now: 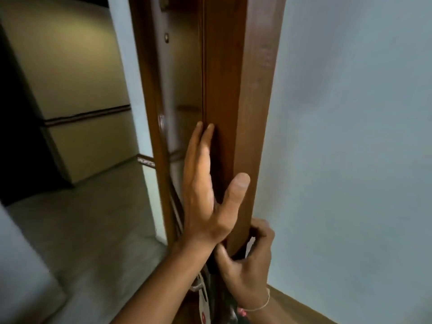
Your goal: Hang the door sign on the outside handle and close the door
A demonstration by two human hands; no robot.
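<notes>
My left hand (205, 195) flat, open on door edge (224, 90), frame centre; right hand (247, 260) below curled round edge; sign (203, 307) bottom centre.

You are working with both forearms bare; no sleeve is showing on either arm up to the bottom edge of the view. Your left hand (205, 197) is wearing nothing: no ring, no watch, no glove, and its thumbnail is showing short and plain. Your right hand (247, 265) is also ungloved. Around your right wrist you are wearing a thin pale thread bracelet (263, 302), a single light strand looping loosely round the wrist. Whether it is carrying a knot or bead is too small to tell.
</notes>
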